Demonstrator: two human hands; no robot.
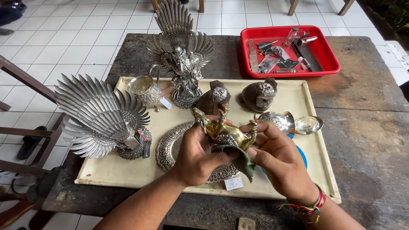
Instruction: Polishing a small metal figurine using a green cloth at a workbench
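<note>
Left hand (197, 155): grip closed around gold animal figurine (225, 130) from below | figurine: above cream tray (128, 172), long axis left-right, legs up, underside hidden | right hand (277, 157): grip pinching dark green cloth (243, 159) against figurine, cloth partly hidden | counter (366, 127).

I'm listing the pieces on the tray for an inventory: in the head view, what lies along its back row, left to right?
Silver cup → tall winged figure → dark shell → second dark shell.
</note>
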